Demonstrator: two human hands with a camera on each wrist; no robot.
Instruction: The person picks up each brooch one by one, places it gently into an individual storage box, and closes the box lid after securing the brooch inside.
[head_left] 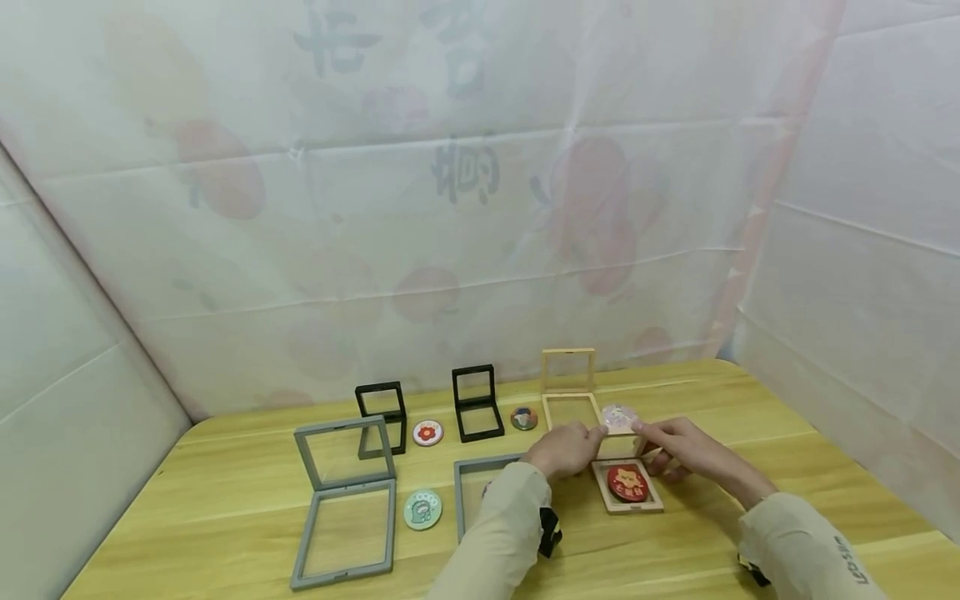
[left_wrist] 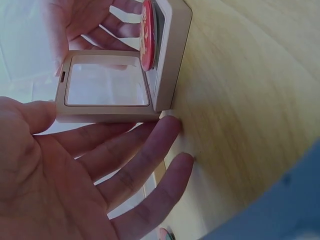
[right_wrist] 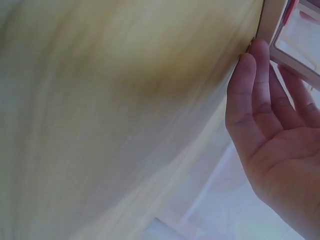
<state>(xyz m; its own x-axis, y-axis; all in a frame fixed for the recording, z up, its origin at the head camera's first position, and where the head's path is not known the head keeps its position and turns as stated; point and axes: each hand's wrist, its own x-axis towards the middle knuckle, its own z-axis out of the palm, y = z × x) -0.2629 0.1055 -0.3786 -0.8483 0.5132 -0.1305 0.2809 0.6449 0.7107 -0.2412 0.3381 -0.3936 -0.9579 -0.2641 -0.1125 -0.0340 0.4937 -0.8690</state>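
A small beige display frame (head_left: 602, 490) lies on the table, hinged lid raised, with a round red badge (head_left: 627, 483) bearing a yellow flower on its lower panel. My left hand (head_left: 567, 448) pinches one side of the lid, thumb at the upper corner beside the latch slot in the left wrist view, other fingers spread along the hinge side. On the opposite side my right hand (head_left: 690, 454) holds the lid between thumb and fingers. Part of that hand shows in the right wrist view, with fingertips close to the frame's hinge corner.
Behind stand an open light wooden frame (head_left: 567, 392) and a pale purple badge (head_left: 620, 416). Leftward are two black frames (head_left: 480, 405), a dark picture badge (head_left: 523, 418), a red-flower badge (head_left: 428, 432), a green badge (head_left: 423, 509) and grey frames (head_left: 393, 533). Cloth walls surround the table.
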